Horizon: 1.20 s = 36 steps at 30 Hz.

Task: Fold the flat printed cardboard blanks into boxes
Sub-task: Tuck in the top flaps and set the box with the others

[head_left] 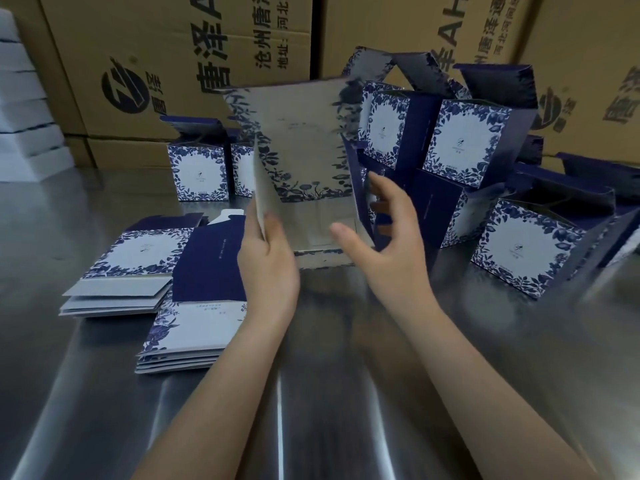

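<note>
Motion blur smears the cardboard blank (304, 143), so its folds are hard to read. Left grip (268, 268) pinches the blank's left flap, thumb in front. Right grip (388, 244) is spread wide at its right edge, contact unclear. Blank stands upright between both grips, over the table (311, 393); flat stacks (128, 261) sit left of the left grip.

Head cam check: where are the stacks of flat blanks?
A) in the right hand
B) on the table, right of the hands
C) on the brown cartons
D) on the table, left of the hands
D: the stacks of flat blanks lie on the steel table, left of the left hand, which grips the upright blank. Only folded boxes stand to the right.
</note>
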Each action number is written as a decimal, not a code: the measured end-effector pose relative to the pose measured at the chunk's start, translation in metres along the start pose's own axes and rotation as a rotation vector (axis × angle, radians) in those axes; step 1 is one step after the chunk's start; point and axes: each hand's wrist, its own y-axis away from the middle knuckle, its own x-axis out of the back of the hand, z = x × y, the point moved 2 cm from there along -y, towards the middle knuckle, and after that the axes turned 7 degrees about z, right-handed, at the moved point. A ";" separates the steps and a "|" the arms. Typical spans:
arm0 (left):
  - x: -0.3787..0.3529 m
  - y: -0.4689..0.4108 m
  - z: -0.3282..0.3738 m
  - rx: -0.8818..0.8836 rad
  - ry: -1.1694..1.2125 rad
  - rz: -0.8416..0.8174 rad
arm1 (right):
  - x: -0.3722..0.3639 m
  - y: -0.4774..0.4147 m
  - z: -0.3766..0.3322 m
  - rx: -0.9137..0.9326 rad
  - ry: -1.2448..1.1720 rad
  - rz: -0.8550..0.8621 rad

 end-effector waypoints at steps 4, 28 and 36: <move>-0.003 0.005 0.000 -0.060 -0.059 -0.036 | -0.001 -0.001 0.005 -0.012 -0.033 0.095; -0.009 0.025 -0.020 0.023 0.008 -0.159 | -0.036 0.004 -0.025 -0.155 0.498 -0.252; -0.010 0.033 -0.022 0.053 0.111 -0.074 | -0.073 -0.025 0.020 -0.329 0.858 -0.711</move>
